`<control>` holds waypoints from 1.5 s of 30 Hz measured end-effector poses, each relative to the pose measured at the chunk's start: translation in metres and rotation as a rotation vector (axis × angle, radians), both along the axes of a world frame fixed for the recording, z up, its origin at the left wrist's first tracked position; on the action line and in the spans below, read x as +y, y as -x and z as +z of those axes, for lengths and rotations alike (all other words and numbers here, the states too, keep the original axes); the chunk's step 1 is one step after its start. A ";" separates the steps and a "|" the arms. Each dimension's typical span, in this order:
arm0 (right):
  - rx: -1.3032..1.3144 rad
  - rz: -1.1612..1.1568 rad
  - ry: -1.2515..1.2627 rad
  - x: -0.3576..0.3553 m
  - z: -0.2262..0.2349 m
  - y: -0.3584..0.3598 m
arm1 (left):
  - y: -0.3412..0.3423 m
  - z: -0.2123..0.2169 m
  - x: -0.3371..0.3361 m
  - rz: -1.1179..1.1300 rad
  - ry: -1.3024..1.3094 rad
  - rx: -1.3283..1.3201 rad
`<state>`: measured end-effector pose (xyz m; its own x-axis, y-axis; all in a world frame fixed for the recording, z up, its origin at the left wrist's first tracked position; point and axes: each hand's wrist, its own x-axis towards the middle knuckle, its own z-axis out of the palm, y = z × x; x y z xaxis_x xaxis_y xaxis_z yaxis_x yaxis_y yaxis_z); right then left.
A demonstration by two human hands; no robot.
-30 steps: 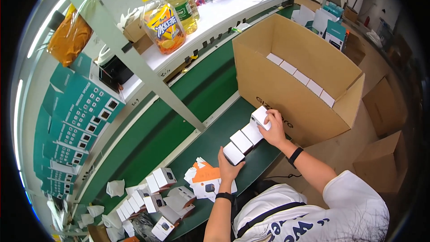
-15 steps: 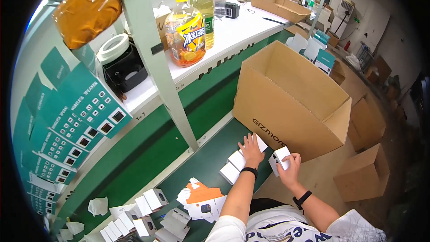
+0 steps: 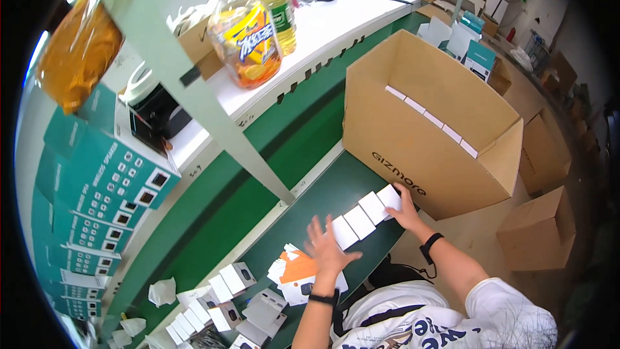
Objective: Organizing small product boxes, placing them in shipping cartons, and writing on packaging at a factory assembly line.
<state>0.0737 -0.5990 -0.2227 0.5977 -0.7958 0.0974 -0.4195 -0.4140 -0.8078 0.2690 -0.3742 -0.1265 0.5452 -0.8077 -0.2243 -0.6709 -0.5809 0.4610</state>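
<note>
A row of small white boxes lies on the green bench, running slantwise toward the bench's right edge, box against box. The person brackets that row from both ends. The left hand sits at the near end, fingers spread wide and flat, its grip open, touching or just short of the last box; which of the two cannot be told. The right hand is at the far end, palm down on the end box with the fingers loosely curled over it, pressing rather than pinching. Held so, one hand at each end, the boxes would stay squeezed into one straight stack.

Just beyond the right hand stands a large open carton, at the bench's right edge, tipped so its mouth faces the person. A single line of the same white boxes already sits along its inner back wall.

Near the bench's front edge, beside the left wrist, lies an orange-and-white pack, and further left more small boxes lie loose in a heap. Above, a white shelf carries two bottles.
</note>
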 end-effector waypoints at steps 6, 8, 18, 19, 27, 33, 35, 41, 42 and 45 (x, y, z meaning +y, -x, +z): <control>0.381 0.469 -0.002 -0.015 0.043 -0.034 | -0.019 -0.051 0.045 0.146 0.124 0.223; 0.733 0.507 0.008 -0.023 0.055 -0.057 | -0.021 -0.047 0.021 0.086 -0.088 0.140; 0.610 0.586 -0.075 -0.027 0.029 -0.058 | -0.022 -0.067 0.021 0.061 0.079 0.013; 0.591 0.568 -0.040 -0.030 0.024 -0.056 | -0.020 -0.072 0.016 0.039 0.071 0.001; -0.288 0.132 -0.799 -0.014 -0.040 -0.077 | -0.002 -0.094 -0.016 0.437 -0.192 0.023; -0.315 0.135 -0.762 -0.006 -0.058 -0.071 | -0.007 -0.098 0.001 0.208 -0.079 -0.060; -0.322 0.140 -0.724 -0.005 -0.055 -0.063 | -0.008 -0.097 0.007 0.139 -0.025 -0.085; -0.208 0.100 -0.831 -0.020 -0.019 -0.045 | -0.007 -0.080 -0.007 0.035 -0.030 -0.112; -0.083 0.052 -1.031 -0.024 0.001 -0.047 | 0.006 -0.051 -0.027 -0.007 -0.207 -0.248; 0.579 0.447 0.077 -0.031 0.011 -0.033 | 0.021 -0.016 -0.068 -0.114 -0.163 -0.263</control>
<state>0.1070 -0.6304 -0.2117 0.8363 -0.4676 -0.2862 -0.5478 -0.6923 -0.4697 0.2480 -0.4425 -0.1426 0.5098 -0.8319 -0.2194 -0.8195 -0.5471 0.1705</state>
